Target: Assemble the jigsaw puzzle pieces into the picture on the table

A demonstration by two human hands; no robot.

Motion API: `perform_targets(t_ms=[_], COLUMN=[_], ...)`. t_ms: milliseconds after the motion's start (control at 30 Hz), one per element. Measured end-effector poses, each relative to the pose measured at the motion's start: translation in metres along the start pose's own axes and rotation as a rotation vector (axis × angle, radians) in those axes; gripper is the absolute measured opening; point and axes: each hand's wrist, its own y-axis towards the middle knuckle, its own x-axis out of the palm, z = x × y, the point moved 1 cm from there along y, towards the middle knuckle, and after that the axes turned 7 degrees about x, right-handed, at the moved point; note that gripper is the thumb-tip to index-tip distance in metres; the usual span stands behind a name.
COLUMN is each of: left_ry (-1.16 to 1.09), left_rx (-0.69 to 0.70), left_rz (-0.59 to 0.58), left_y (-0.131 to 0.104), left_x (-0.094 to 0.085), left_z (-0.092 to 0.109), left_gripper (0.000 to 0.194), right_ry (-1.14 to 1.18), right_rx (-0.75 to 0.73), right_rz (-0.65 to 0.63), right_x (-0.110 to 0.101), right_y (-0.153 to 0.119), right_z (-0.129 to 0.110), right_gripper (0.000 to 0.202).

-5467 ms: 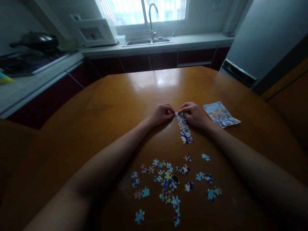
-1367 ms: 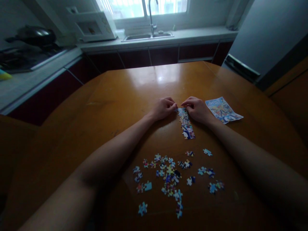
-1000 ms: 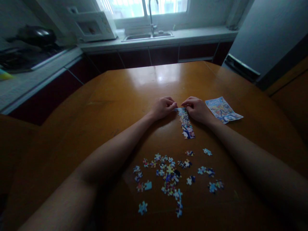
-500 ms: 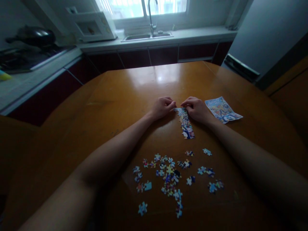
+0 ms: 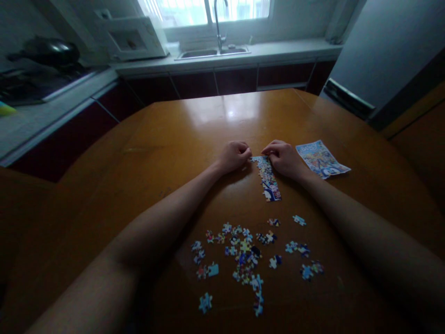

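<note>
Left hand: fingers curled well in (image 5: pixel 234 155), tips sitting by the strip's far left corner; can't tell if they're pinching the corner piece (image 5: pixel 255 159).
Right hand: half-curled (image 5: pixel 283 157), resting over the strip's far right corner, probably steadying it; grip hidden, can't tell.
Strip: joined puzzle (image 5: pixel 268 178) lying flat on the table (image 5: pixel 156 139), running from between the hands toward the person; knobs facing left, presumably leaving that side for joining.
Loose pieces: lying scattered (image 5: pixel 244 246) nearer the person, between the forearms, likely for easy reach.
Sheet: picture (image 5: pixel 321 158) lying right of the right hand, seemingly serving as reference within sight.
</note>
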Motion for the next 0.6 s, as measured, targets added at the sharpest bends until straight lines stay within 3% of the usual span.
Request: perform_targets(t_ms=[600], left_ry=[0.013], left_rx=[-0.012], left_rz=[0.004], left_y=[-0.0007], left_x=[0.0008], left_z=[0.0009], left_gripper=[0.032], right_ry=[-0.005], right_rx=[-0.014], right_rz=[-0.021], right_x=[-0.0007], right_y=[-0.0006], right_z=[-0.001], right_gripper=[0.028])
